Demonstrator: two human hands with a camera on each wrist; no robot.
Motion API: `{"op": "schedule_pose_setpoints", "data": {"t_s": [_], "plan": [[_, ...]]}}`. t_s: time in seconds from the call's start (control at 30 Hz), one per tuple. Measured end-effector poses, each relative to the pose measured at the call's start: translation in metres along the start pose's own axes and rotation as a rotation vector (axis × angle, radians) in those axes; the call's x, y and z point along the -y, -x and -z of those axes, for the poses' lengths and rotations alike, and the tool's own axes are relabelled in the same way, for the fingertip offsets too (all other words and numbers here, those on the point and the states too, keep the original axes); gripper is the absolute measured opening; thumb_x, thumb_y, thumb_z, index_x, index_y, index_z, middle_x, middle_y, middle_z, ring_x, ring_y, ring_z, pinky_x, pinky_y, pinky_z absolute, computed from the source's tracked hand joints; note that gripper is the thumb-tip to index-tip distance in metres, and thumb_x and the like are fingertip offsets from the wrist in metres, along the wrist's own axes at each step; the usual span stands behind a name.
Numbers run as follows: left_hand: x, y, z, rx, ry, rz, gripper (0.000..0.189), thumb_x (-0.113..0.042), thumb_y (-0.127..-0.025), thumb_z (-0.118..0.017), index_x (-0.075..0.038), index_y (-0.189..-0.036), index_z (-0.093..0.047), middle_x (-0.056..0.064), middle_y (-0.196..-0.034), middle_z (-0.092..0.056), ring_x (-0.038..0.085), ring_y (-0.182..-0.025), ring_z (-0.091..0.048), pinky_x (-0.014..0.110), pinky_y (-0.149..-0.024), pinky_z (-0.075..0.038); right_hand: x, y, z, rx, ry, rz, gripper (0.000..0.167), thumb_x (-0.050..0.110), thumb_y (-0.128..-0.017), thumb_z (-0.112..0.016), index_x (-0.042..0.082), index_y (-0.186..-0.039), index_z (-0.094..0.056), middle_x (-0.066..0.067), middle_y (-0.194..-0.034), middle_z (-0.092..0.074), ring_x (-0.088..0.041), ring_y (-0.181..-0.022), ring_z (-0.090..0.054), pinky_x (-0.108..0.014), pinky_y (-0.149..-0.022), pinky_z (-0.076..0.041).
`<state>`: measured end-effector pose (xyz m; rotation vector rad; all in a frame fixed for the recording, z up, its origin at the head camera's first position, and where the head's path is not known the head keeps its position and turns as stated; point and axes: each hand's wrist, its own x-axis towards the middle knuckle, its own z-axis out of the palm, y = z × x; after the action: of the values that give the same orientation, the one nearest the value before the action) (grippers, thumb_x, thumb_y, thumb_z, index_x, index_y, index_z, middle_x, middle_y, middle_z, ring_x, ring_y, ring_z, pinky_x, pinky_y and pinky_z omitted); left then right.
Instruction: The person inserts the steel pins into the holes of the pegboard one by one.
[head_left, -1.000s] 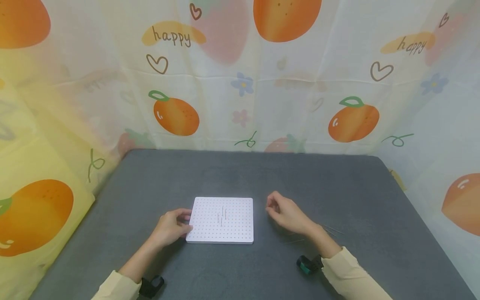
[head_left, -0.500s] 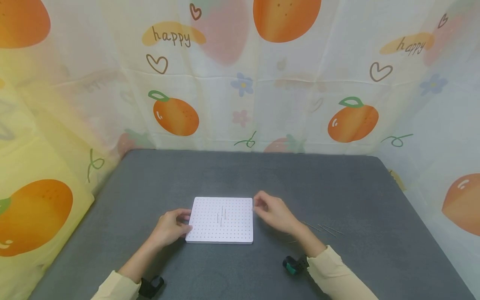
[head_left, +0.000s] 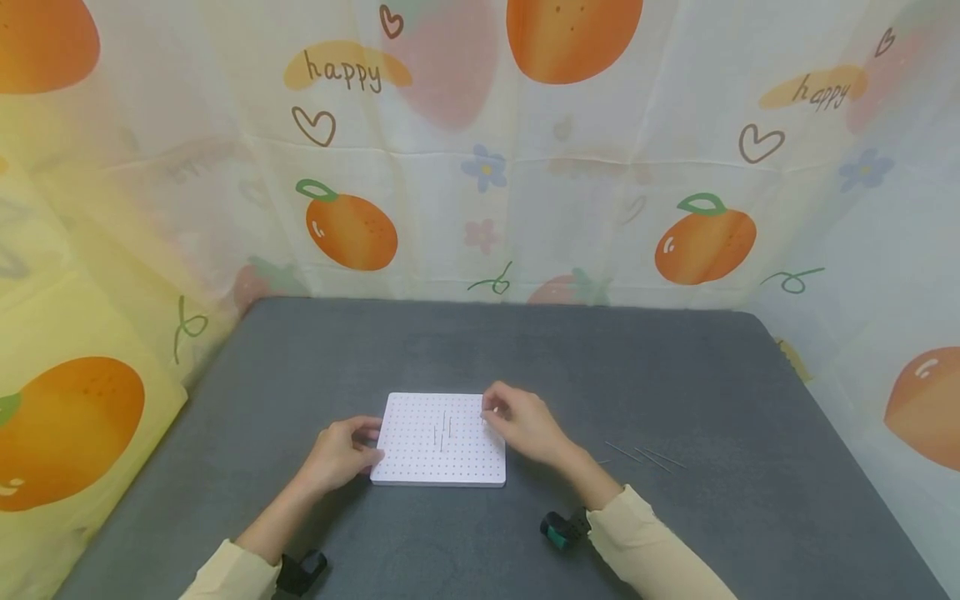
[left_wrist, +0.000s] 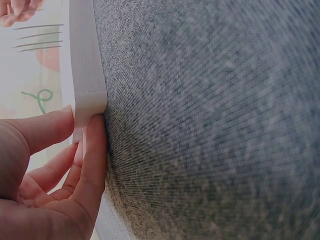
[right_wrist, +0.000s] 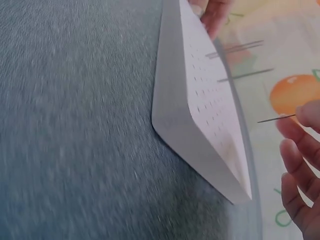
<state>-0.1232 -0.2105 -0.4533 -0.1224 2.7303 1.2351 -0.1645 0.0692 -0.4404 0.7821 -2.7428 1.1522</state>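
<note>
A white board with rows of small holes (head_left: 408, 467) lies flat on the grey table. Several thin needles (head_left: 442, 433) stand upright near its middle. My left hand (head_left: 341, 454) pinches the board's left edge; in the left wrist view the thumb (left_wrist: 47, 130) is at the top edge and a finger lies along the side. Over the right part of the board is my right hand (head_left: 525, 421). Between its thumb and index finger it pinches one needle (right_wrist: 275, 119), whose tip sticks out above the board's surface in the right wrist view.
Several loose needles (head_left: 652, 457) lie on the grey tabletop (head_left: 675, 375) to the right, close to the right forearm. Each wrist wears a black camera; the right one (head_left: 558, 532) has a green part. A fruit-printed cloth (head_left: 465, 208) hangs behind the table.
My right hand has moved left, from beside the board to above its right part. More of the loose needles show behind it. The left hand and board stay put.
</note>
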Motion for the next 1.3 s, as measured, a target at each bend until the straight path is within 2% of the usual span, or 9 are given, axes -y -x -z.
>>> {"op": "schedule_pose_setpoints", "data": {"t_s": [0.4, 0.63, 0.97, 1.3], "plan": [[0.0, -0.001, 0.001, 0.016, -0.006, 0.004, 0.045, -0.001, -0.076, -0.067, 0.002, -0.12, -0.055, 0.013, -0.102, -0.062, 0.014, -0.073, -0.061, 0.03, -0.059, -0.053, 0.005, -0.007, -0.014, 0.006, 0.013, -0.025, 0.007, 0.013, -0.083, -0.062, 0.017, -0.087, -0.058, 0.007, -0.082, -0.062, -0.008, -0.074, -0.055, -0.022, -0.065, -0.043], [0.0, 0.0, 0.001, 0.01, 0.002, 0.003, 0.045, -0.001, -0.076, -0.067, 0.002, -0.119, -0.056, 0.014, -0.101, -0.062, 0.014, -0.073, -0.062, 0.03, -0.058, -0.054, 0.004, -0.01, -0.019, -0.016, 0.039, 0.002, 0.006, 0.013, -0.082, -0.062, 0.017, -0.086, -0.059, 0.005, -0.082, -0.065, -0.01, -0.074, -0.057, -0.023, -0.064, -0.044], [0.0, -0.001, 0.001, 0.017, 0.007, 0.009, 0.044, -0.001, -0.076, -0.068, 0.002, -0.119, -0.056, 0.014, -0.102, -0.063, 0.014, -0.073, -0.062, 0.03, -0.059, -0.054, 0.011, -0.014, -0.025, 0.025, 0.076, -0.009, 0.007, 0.014, -0.081, -0.063, 0.018, -0.087, -0.06, 0.005, -0.08, -0.064, -0.009, -0.073, -0.057, -0.022, -0.065, -0.044], [-0.001, 0.001, 0.001, 0.016, 0.013, 0.009, 0.044, -0.001, -0.076, -0.067, 0.002, -0.119, -0.056, 0.014, -0.102, -0.063, 0.015, -0.074, -0.062, 0.029, -0.059, -0.054, 0.012, -0.014, -0.028, 0.032, 0.09, 0.007, 0.006, 0.014, -0.081, -0.062, 0.019, -0.085, -0.059, 0.005, -0.079, -0.063, -0.01, -0.074, -0.058, -0.024, -0.065, -0.044]]}}
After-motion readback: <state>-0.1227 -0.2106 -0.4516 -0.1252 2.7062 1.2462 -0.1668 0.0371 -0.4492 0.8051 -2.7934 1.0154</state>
